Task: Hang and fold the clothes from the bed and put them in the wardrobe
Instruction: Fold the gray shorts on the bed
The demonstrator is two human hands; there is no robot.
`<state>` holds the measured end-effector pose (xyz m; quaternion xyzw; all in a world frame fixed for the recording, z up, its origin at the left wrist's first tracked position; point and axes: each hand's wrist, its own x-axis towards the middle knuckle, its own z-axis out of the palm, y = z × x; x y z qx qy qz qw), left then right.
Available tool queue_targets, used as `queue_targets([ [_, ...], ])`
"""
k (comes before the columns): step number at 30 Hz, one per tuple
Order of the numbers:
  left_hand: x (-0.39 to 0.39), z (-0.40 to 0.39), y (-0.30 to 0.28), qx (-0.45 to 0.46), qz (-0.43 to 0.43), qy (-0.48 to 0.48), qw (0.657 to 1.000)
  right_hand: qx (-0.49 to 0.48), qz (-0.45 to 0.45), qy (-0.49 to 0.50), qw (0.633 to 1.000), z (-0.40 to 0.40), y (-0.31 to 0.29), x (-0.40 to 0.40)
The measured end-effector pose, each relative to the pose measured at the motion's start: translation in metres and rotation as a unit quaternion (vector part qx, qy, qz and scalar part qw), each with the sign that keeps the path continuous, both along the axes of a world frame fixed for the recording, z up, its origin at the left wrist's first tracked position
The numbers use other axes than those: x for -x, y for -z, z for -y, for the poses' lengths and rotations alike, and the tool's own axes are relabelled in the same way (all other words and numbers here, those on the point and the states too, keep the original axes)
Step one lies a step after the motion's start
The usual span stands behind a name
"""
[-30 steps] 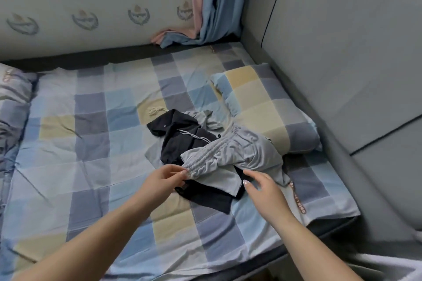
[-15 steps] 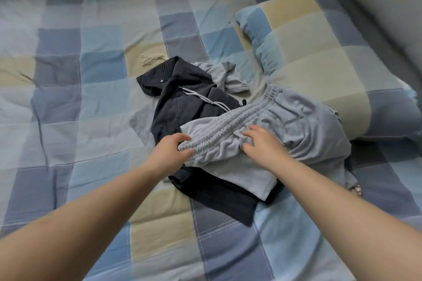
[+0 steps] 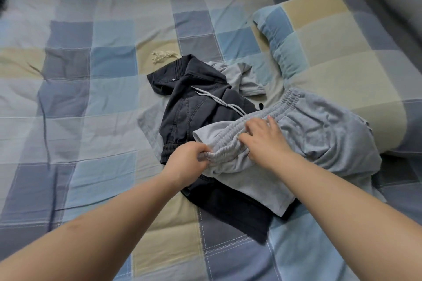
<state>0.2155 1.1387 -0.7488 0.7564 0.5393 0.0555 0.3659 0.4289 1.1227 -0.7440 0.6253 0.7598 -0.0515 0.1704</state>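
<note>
On the checkered bedsheet (image 3: 75,98), just left of the matching pillow (image 3: 331,57), we're working on the small clothes pile. Our left hand (image 3: 185,162) is pinching the near end of the elastic waistband of the light grey shorts (image 3: 319,139), fingers curled tight around the bunched fabric. Our right hand (image 3: 265,139) is resting a little farther along that same waistband, toward the pillow, with the fingers spread and bent down onto the gathered elastic; whether they're actually gripping it or just pressing, we can't quite tell from this angle.

The grey shorts are lying on top of the pile, with their far side draping up against the pillow's near edge. Underneath them, on the side away from the pillow, the dark charcoal garment (image 3: 194,107) is sprawling out with its pale drawstring (image 3: 217,100) trailing across it, and part of it is poking out below the shorts toward us. Another light grey piece (image 3: 239,75) is sitting crumpled between the dark garment and the pillow. A little tuft of cream tassel threads (image 3: 163,56) is lying on the sheet just beyond the dark garment's far corner, well left of the pillow.
</note>
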Motion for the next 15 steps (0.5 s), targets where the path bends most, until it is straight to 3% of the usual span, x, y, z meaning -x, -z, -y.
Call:
queue_targets([
  [6, 0.023, -0.007, -0.047, -0.149, 0.035, 0.151, 0.977, 0.045, -0.123, -0.037, 0.991, 0.008, -0.024, 0.018],
  [11, 0.047, -0.011, -0.114, -0.195, 0.031, 0.140, 0.970, 0.070, -0.113, -0.023, 0.991, 0.026, -0.078, 0.028],
  [15, 0.061, -0.009, -0.189, -0.250, 0.037, 0.170, 0.953, 0.188, -0.155, 0.047, 0.969, 0.040, -0.134, 0.031],
])
